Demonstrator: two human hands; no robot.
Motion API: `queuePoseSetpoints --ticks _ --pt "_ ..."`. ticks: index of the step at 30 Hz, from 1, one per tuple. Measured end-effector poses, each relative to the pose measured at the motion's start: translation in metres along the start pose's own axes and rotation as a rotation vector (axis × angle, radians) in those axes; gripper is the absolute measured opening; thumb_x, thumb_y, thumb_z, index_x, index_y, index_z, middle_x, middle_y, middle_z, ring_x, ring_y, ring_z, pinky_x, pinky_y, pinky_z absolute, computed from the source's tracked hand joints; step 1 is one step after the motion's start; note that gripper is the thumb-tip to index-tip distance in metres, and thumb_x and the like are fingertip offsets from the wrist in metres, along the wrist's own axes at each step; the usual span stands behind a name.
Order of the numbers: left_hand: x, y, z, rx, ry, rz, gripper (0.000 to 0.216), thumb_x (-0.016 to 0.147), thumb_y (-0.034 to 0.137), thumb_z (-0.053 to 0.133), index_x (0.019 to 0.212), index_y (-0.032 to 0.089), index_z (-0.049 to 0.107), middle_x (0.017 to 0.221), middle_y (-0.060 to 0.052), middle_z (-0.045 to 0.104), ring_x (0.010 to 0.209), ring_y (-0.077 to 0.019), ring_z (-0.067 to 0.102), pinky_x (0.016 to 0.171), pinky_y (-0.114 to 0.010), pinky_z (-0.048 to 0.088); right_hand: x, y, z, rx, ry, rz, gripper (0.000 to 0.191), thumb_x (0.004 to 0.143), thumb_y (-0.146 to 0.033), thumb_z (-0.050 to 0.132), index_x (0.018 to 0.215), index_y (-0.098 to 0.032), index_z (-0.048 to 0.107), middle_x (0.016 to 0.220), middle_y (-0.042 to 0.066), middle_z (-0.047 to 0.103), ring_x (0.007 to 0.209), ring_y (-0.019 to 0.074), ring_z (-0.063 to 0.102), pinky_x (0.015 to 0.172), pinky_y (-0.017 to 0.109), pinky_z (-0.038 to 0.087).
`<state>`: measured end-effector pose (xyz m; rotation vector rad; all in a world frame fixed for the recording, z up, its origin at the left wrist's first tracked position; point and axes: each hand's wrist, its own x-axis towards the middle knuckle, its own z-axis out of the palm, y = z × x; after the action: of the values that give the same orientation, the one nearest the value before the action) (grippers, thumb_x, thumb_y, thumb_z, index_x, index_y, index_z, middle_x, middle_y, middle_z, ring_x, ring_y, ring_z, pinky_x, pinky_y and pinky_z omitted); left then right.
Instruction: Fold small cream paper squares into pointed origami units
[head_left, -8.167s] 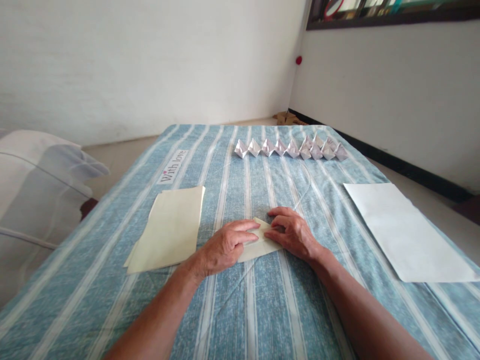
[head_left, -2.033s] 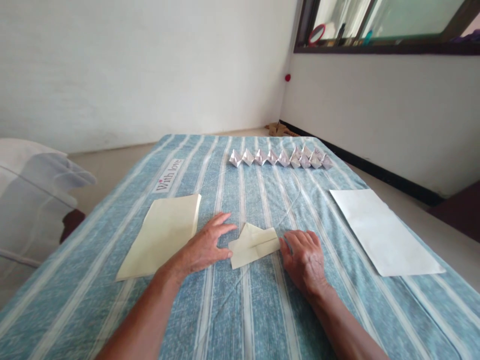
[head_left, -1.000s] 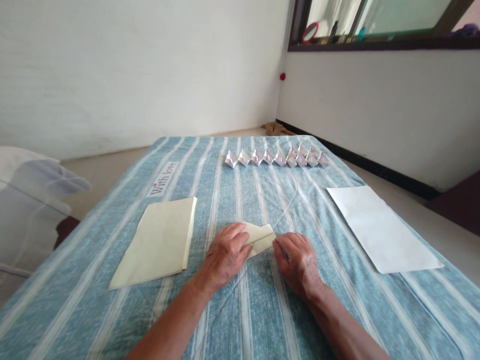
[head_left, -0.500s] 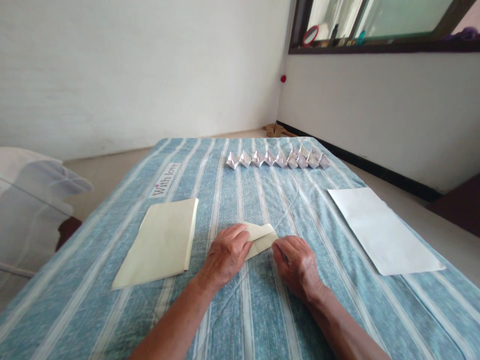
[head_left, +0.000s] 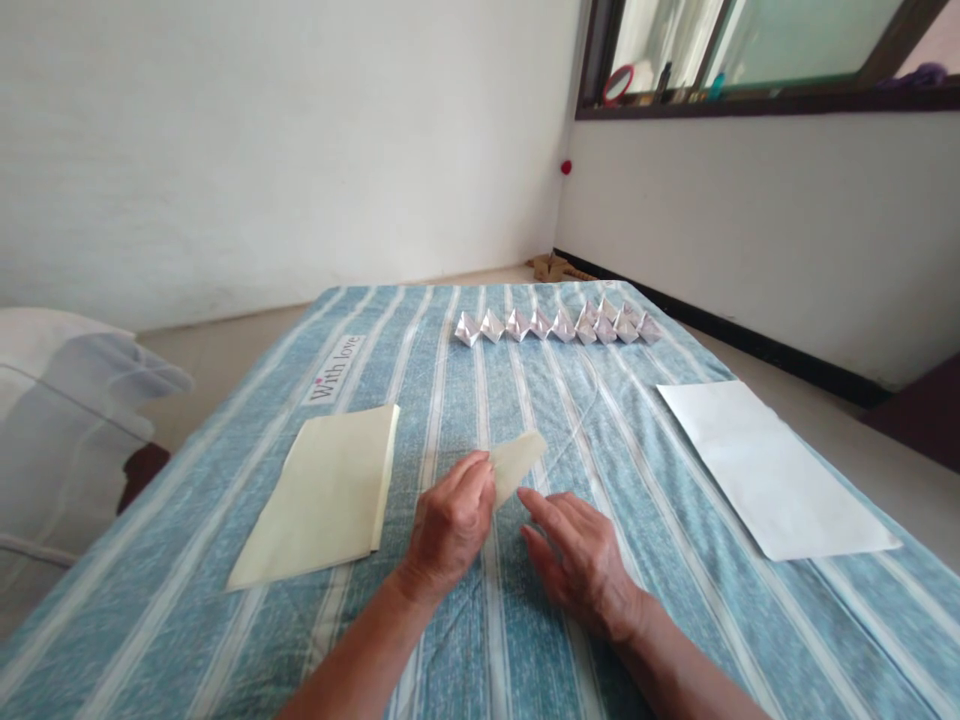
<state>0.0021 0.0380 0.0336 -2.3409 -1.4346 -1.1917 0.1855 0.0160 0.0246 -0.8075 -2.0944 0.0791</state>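
Observation:
A small folded piece of pale yellow paper (head_left: 516, 466) is gripped at its left end by my left hand (head_left: 454, 515), tilted up over the striped cloth. Close to its lower right edge is my right hand (head_left: 581, 562), its thumb and index finger apart with nothing between them. To the left lies a stack of pale yellow paper sheets (head_left: 322, 490). Several folded paper pieces (head_left: 517, 325), pointed and whitish, stand in a row at the far side. The fingertips of my left hand are partly hidden behind the paper and the hand itself.
A blue and white striped cloth (head_left: 375, 640) covers the table. On the right lies a white sheet (head_left: 780, 475). A "With love" label (head_left: 334, 370) sits at the far left. White sheer fabric (head_left: 82, 390) hangs beyond the left edge.
My right hand has let go of the folded paper and its fingers have parted. My left hand has turned the paper, raising its right end. The view has tilted slightly upward.

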Motion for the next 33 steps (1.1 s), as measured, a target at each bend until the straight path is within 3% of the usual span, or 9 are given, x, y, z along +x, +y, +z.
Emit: queuePoseSetpoints --ticks 5,8,10,15,19,24,27,33 --pt "0.001 0.008 -0.002 -0.141 0.023 -0.028 0.02 0.093 0.016 0.046 0.1 0.015 0.065 0.103 -0.014 0.072 0.099 -0.0216 0.069 0.086 -0.031 0.057 0.003 -0.005 0.003 -0.023 -0.037 -0.036 0.04 0.095 -0.015 0.044 0.134 -0.015 0.043 0.078 0.004 0.063 0.068 0.0186 0.059 0.063 0.031 0.051" --pt "0.003 0.014 -0.005 -0.314 0.014 -0.152 0.019 0.09 0.019 0.051 0.098 0.017 0.069 0.103 -0.012 0.073 0.098 -0.0222 0.07 0.087 -0.032 0.056 0.004 -0.005 0.006 -0.055 -0.026 -0.049 0.042 0.095 -0.012 0.041 0.136 -0.015 0.041 0.076 0.004 0.062 0.067 0.0181 0.058 0.063 0.03 0.051" --pt "0.005 0.02 -0.006 -0.452 0.014 -0.342 0.017 0.086 0.023 0.057 0.093 0.019 0.072 0.097 -0.008 0.075 0.091 -0.0222 0.07 0.085 -0.031 0.055 0.005 -0.004 0.006 -0.057 0.0 -0.048 0.047 0.094 -0.011 0.039 0.141 -0.016 0.036 0.078 0.004 0.063 0.069 0.018 0.059 0.065 0.031 0.052" --pt "0.009 0.034 -0.005 -0.978 0.012 -0.976 0.019 0.071 0.032 0.073 0.083 0.018 0.075 0.07 -0.001 0.073 0.064 -0.019 0.067 0.056 -0.024 0.051 0.006 -0.003 0.002 -0.043 0.113 -0.004 0.06 0.092 -0.014 0.048 0.148 -0.017 0.027 0.098 0.01 0.067 0.09 0.023 0.064 0.075 0.036 0.057" --pt "0.011 0.037 0.0 -1.219 0.148 -1.205 0.023 0.057 0.024 0.078 0.078 0.016 0.073 0.061 0.001 0.07 0.059 -0.0158 0.065 0.051 -0.02 0.047 0.004 -0.005 0.007 -0.099 0.05 0.021 0.063 0.088 -0.026 0.056 0.145 -0.014 0.032 0.117 0.016 0.063 0.109 0.0293 0.06 0.086 0.044 0.056" --pt "0.011 0.039 0.004 -1.301 0.212 -1.288 0.024 0.052 0.02 0.078 0.075 0.016 0.071 0.063 0.0 0.071 0.06 -0.016 0.066 0.054 -0.021 0.05 -0.001 -0.006 0.019 -0.219 0.004 0.087 0.048 0.089 -0.022 0.052 0.136 -0.014 0.045 0.124 0.019 0.058 0.118 0.0331 0.054 0.089 0.048 0.054" --pt "0.009 0.042 0.006 -1.359 0.192 -1.297 0.031 0.051 0.02 0.081 0.08 0.016 0.072 0.072 -0.002 0.074 0.071 -0.0209 0.07 0.06 -0.025 0.054 -0.002 -0.003 0.022 -0.259 0.035 0.124 0.038 0.089 -0.015 0.047 0.126 -0.014 0.052 0.122 0.02 0.057 0.115 0.0319 0.055 0.087 0.048 0.054" --pt "0.009 0.046 0.004 -1.393 0.114 -1.309 0.035 0.05 0.018 0.084 0.083 0.015 0.072 0.084 -0.006 0.076 0.082 -0.0251 0.071 0.068 -0.03 0.057 -0.001 0.003 0.018 -0.237 0.087 0.052 0.029 0.085 -0.006 0.042 0.105 -0.018 0.06 0.114 0.014 0.06 0.109 0.0267 0.056 0.085 0.039 0.053"
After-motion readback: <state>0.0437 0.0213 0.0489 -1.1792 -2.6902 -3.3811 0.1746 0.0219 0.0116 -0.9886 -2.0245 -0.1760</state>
